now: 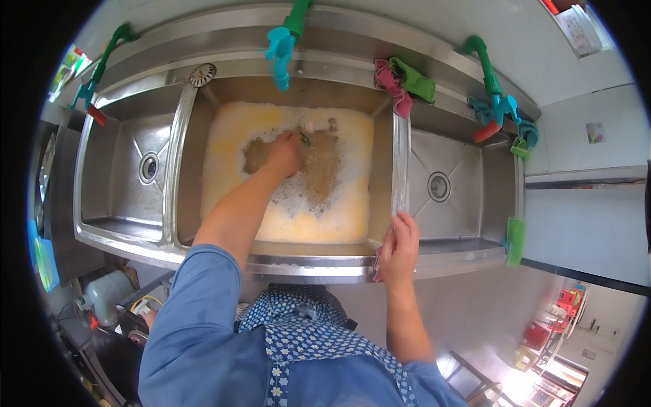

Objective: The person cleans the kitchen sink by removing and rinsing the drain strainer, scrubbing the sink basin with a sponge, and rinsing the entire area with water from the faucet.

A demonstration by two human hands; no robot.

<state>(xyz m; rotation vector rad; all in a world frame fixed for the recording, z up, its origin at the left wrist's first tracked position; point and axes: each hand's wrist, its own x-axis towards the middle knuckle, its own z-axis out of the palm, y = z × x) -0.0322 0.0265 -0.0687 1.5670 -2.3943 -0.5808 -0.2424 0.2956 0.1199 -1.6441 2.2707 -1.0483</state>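
Note:
My left hand point(286, 152) reaches into the middle basin of a stainless steel sink point(382, 219), its fingertips at the cloudy, foam-covered water point(320, 178). Just beside the fingers is a small dark green patterned thing point(305, 138), partly under water. A clear vessel point(321, 125), perhaps a glass or jar, lies on its side at the surface behind it. Whether the left fingers grip anything is hidden. My right hand point(401, 246) is at the front end of the right divider, fingers loosely bent, with nothing visible in it. A pink cloth point(377, 264) shows beside its wrist on the front rim.
Side basins lie left point(137, 203) and right point(447, 213). A blue-handled tap point(279, 56) overhangs the middle basin. Pink point(391, 89) and green cloths point(414, 81) drape the back right corner. A drain strainer point(202, 75) sits on the back ledge. Another person's hand point(149, 318) shows lower left.

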